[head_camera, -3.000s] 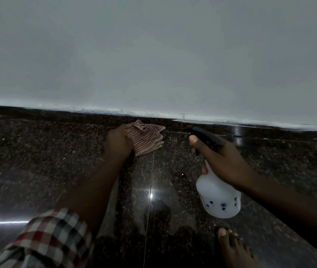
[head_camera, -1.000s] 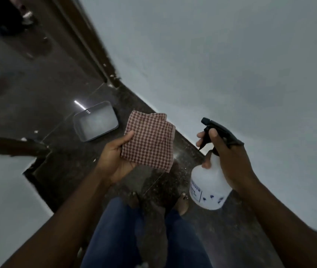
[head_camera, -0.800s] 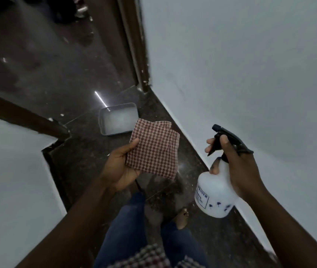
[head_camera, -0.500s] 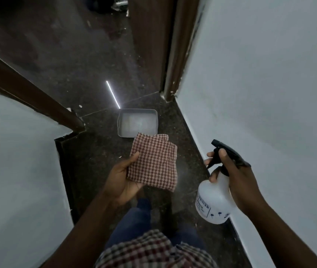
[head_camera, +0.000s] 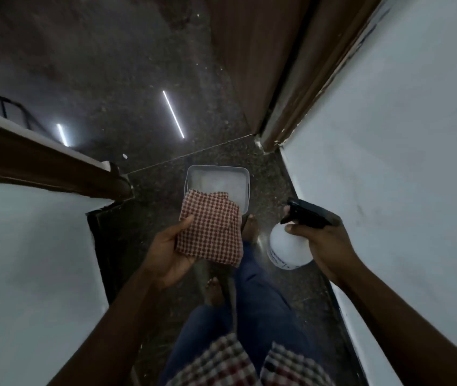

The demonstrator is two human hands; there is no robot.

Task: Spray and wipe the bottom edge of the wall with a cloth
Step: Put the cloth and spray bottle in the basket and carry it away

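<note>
Head view: white wall (head_camera: pixel 405 162) beyond right fingers; left hand (head_camera: pixel 167 253) fingers pinching checked cloth (head_camera: pixel 210 229) above a grey tray (head_camera: pixel 245 176); right hand (head_camera: pixel 324 245) fingers wrapped around spray bottle (head_camera: pixel 285 249), its label print unreadable.

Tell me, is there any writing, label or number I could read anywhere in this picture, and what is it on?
Spray bottle, held in the right hand: a small dark printed label near its base, too blurred and small to read.
Checked cloth, held in the left hand: only a pattern, no text.
Grey tray, walls and floor: no writing visible.
</note>
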